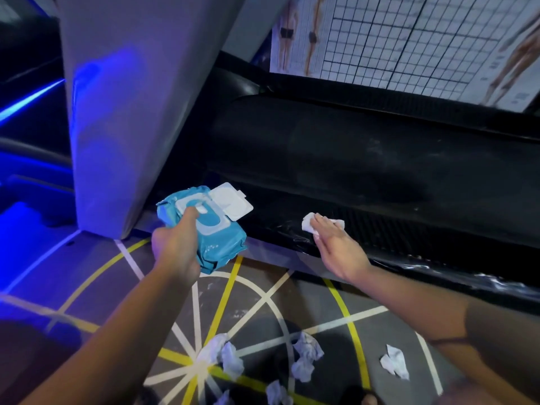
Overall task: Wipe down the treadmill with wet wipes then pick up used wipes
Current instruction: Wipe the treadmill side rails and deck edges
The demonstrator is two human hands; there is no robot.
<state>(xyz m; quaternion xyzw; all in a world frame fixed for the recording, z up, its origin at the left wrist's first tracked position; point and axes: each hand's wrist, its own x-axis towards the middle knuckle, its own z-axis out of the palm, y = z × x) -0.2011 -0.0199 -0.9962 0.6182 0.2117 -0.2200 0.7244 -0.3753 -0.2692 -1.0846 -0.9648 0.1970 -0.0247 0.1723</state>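
Your right hand (336, 247) presses a crumpled white wet wipe (310, 225) flat-fingered against the black treadmill's side rail (409, 241). The rail runs rightward. Your left hand (178, 244) grips the blue wipes pack (216, 241), thumb on its open lid.

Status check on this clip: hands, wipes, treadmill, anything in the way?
Left hand gripping blue wipe pack, lid open. Right hand flat, pressing white wipe on black treadmill side rail. Several crumpled used wipes on floor, not collected. Nothing obstructing.
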